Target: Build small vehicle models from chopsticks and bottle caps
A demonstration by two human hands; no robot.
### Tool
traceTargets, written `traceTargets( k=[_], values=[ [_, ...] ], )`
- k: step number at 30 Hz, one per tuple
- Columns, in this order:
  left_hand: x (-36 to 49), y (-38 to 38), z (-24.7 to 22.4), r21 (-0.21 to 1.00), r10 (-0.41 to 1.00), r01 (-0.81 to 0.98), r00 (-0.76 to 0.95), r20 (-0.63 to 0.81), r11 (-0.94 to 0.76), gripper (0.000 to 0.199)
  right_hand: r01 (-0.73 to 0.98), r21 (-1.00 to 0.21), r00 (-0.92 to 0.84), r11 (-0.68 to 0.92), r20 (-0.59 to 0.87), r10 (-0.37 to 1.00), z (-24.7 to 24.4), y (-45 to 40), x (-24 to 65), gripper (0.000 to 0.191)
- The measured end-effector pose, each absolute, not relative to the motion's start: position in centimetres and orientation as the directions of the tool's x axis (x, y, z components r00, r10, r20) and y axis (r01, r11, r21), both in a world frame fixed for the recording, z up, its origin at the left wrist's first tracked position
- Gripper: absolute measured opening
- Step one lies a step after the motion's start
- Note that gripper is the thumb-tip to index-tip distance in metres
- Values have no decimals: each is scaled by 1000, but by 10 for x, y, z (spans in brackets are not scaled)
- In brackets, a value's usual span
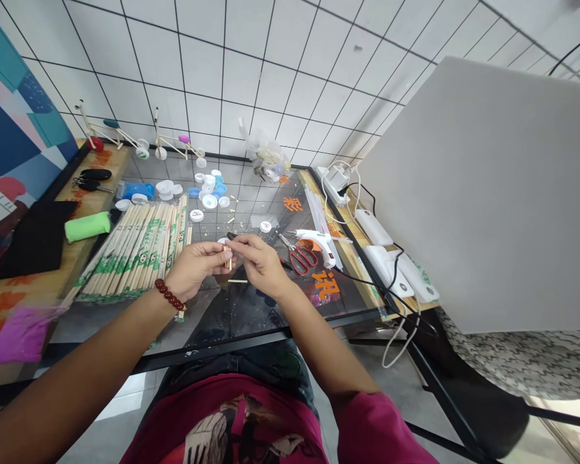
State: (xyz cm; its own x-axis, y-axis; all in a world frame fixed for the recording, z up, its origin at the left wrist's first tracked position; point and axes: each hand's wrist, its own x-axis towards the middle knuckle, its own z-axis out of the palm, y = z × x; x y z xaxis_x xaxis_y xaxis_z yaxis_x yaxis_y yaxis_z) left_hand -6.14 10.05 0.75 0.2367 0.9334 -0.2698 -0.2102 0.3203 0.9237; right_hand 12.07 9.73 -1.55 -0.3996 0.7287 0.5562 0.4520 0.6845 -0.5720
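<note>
My left hand (197, 265), with a bead bracelet on the wrist, is closed around short pieces of wooden chopstick (229, 263), held upright above the glass table top. Opposite it, my right hand (261, 263) has its fingertips pressed together at the upper end of those pieces. My fingers partly hide them. One more cut stick piece (238, 281) lies flat on the glass just below my hands. Beyond my fingertips a white bottle cap (265, 227) rests on the table. Red-handled scissors (300, 254) and a white glue gun (319, 243) lie right of my right hand.
Wrapped chopsticks (135, 248) fill the left side, near green clay (87, 227) and a purple packet (22, 334). Loose caps (209, 202) and a plastic bag (268, 158) sit farther back. Two stick models (174, 145) stand at the wall. Power strips (389, 267) and cables line the right edge.
</note>
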Motion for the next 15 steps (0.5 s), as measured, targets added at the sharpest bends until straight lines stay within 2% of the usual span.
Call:
traceTargets(
  k=[5, 9, 15],
  values=[
    [-63, 103, 10, 910, 961, -319, 171, -219, 264, 38, 348, -735, -217, 582, 541, 812, -11, 92, 113, 29],
    [-61, 103, 9, 886, 961, -378, 172, -218, 269, 38, 326, -776, -245, 539, 482, 841, -16, 93, 105, 19],
    [-58, 101, 4, 931, 974, -308, 167, -151, 197, 37, 440, -731, -338, 522, 404, 850, -18, 94, 106, 35]
  ],
)
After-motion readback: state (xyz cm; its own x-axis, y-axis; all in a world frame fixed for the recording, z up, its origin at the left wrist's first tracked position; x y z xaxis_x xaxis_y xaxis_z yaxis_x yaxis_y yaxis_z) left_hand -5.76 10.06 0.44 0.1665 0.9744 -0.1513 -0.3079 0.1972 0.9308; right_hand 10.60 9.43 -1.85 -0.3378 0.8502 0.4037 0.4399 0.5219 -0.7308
